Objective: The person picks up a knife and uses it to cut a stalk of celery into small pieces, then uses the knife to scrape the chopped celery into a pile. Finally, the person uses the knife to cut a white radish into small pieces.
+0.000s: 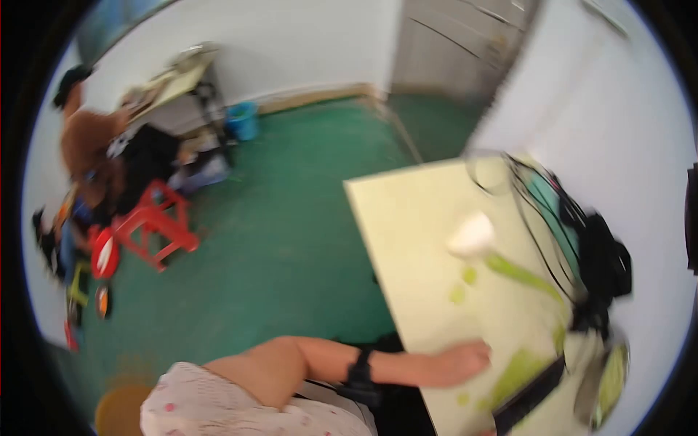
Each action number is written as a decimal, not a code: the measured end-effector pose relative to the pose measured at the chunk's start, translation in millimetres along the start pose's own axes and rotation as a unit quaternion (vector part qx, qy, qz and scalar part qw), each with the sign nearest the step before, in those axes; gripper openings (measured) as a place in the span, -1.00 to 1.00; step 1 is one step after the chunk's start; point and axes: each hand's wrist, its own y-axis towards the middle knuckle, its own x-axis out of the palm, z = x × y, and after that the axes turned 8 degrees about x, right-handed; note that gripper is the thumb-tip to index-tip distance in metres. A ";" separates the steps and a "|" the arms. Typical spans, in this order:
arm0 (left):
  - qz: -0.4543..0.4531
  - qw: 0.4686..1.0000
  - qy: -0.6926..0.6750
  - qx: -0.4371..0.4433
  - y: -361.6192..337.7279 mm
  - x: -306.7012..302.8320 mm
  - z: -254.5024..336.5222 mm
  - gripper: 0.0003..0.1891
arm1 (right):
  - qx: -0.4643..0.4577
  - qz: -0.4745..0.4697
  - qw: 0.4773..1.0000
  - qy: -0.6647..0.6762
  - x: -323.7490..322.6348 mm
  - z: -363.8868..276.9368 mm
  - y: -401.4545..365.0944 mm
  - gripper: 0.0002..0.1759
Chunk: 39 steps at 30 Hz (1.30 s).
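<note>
My left hand (pixel 462 363) is closed in a fist above the pale yellow table (pixel 407 240), a black band on its wrist. Whether anything sits inside the fingers is hidden. Of my right hand (pixel 487 433) only a sliver shows at the bottom edge, by the near end of a dark-bladed knife (pixel 529 396). Between the hands and the blade lie chopped green vegetable pieces (pixel 520 374). Further up the table rest a long green stalk (pixel 522 275) and a blurred white object (pixel 471 235). A metal bowl (pixel 609 389) with green pieces stands at the right.
Black cables (pixel 534 211) and a black bag-like bundle (pixel 607 254) lie along the wall side. Across the green floor (pixel 291 240), another person (pixel 94 145) sits by a second table (pixel 178 83), near a red stool (pixel 156 221). A blue bucket (pixel 243 120) stands by the wall.
</note>
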 end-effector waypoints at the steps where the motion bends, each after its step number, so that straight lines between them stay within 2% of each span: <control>1: 0.034 0.999 0.041 -0.007 -3.5 4.6 -0.9 -0.91 | -0.012 0.030 0.999 0.021 9.4 -2.3 -5.7 -0.88; 4: -0.015 0.998 0.047 -0.030 2.9 -10.8 6.7 -0.90 | -0.071 -0.074 0.993 0.053 -19.1 13.3 6.3 -0.76; 6: 0.019 0.998 0.010 -0.056 10.8 -7.5 8.7 -0.90 | -0.074 -0.010 0.994 0.074 -12.9 5.1 3.4 -0.75; 9: -0.020 0.996 -0.016 -0.081 19.5 -14.2 4.2 -0.87 | -0.087 -0.022 0.989 0.119 -6.0 -0.5 6.2 -0.81; 12: -0.038 0.997 0.001 -0.066 25.0 -18.5 2.4 -0.88 | -0.081 -0.004 0.985 0.151 -6.7 2.8 6.3 -0.81; 15: -0.001 0.997 0.029 -0.065 31.8 -17.6 5.9 -0.87 | -0.077 -0.003 0.982 0.172 -8.3 4.1 6.9 -0.82; 18: -0.010 0.992 0.125 0.017 36.7 -16.0 19.9 -0.84 | -0.064 -0.003 0.980 0.187 -8.8 0.6 5.4 -0.80; 21: -0.099 0.991 0.090 0.031 34.5 -1.7 46.0 -0.79 | -0.062 -0.005 0.979 0.195 -7.7 -0.5 4.3 -0.80; 24: -0.157 0.984 0.081 0.003 32.2 15.6 58.6 -0.76 | -0.055 -0.015 0.978 0.200 -10.2 2.9 5.5 -0.79; 30: -0.212 0.972 0.076 -0.059 35.2 22.0 62.9 -0.73 | -0.048 -0.033 0.979 0.194 -11.1 2.0 5.2 -0.79; 39: -0.253 0.961 0.073 -0.091 41.7 18.3 64.7 -0.74 | -0.043 -0.029 0.981 0.187 -9.5 -1.3 3.2 -0.79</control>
